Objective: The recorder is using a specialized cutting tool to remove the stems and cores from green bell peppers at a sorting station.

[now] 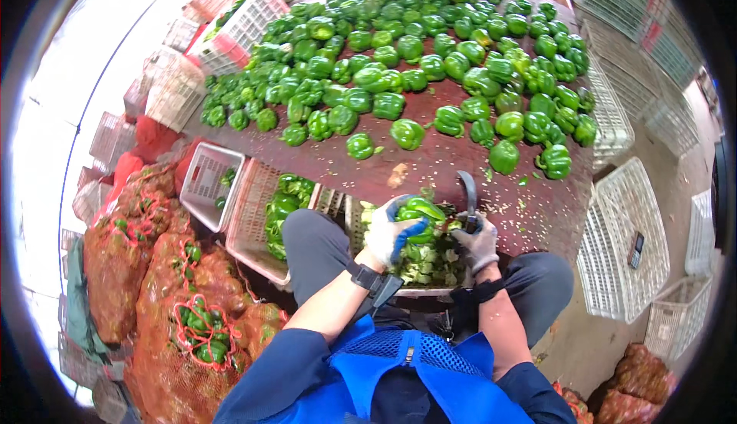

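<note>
My left hand (390,234), in a white and blue glove, is closed around a green bell pepper (422,209). In my gloved right hand (479,244) I grip a curved knife (467,191), its hooked blade pointing away from me, just right of the pepper. Beneath both hands, between my knees, a crate (421,292) holds pale green pepper cores and scraps (421,264). Many more bell peppers (388,105) lie spread over the dark red table (376,182) ahead, with seeds scattered on its near part.
Left of my knee stands a crate (244,228) of peppers, beside a white crate (201,207). Red mesh sacks (173,286) of peppers fill the left. At right, an upturned white crate (618,270) bears a phone (636,249). Stacked crates (614,2) stand far right.
</note>
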`<state>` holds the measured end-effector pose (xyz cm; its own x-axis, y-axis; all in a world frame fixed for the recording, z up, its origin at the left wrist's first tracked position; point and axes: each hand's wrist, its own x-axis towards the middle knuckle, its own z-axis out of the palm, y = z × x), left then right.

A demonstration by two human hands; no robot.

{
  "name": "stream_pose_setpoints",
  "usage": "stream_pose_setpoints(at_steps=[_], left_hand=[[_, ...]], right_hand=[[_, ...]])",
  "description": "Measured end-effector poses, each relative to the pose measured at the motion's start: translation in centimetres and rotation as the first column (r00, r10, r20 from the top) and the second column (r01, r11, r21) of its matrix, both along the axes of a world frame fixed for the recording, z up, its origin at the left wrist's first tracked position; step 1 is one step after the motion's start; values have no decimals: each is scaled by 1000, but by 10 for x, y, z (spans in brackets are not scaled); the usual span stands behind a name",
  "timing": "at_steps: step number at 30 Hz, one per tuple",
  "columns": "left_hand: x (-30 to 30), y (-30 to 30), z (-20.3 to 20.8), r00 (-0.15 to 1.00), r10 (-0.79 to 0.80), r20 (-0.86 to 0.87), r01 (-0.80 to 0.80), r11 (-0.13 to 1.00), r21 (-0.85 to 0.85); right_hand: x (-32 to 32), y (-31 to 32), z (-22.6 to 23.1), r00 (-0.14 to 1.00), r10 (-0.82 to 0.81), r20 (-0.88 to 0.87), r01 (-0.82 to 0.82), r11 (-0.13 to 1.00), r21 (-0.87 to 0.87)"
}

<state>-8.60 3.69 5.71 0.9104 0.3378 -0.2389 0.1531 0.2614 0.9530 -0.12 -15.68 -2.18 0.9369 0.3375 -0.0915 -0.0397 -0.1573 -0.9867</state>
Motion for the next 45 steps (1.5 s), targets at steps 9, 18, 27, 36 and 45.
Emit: stream_pose_setpoints(at_steps=[9, 18, 27, 36, 45], left_hand=[[-53, 142, 73, 870, 441, 220, -492, 757, 430], [-26, 248, 43, 929, 361, -85, -105, 477, 873], [162, 126, -24, 945, -185, -268, 268, -30, 963], [153, 81, -38, 954, -108, -278, 278, -13, 960], [76, 19, -64, 975, -203, -91, 173, 431, 886]], right_hand=[[-7, -4, -12, 949, 253, -189, -258, 966, -1], [-5, 4, -13, 969, 246, -33, -247, 939, -241], [0, 7, -22, 983, 104, -153, -120, 988, -100], [7, 6, -19, 992, -7, -124, -1, 998, -65], [7, 9, -12, 1000, 21, -4, -21, 996, -81]])
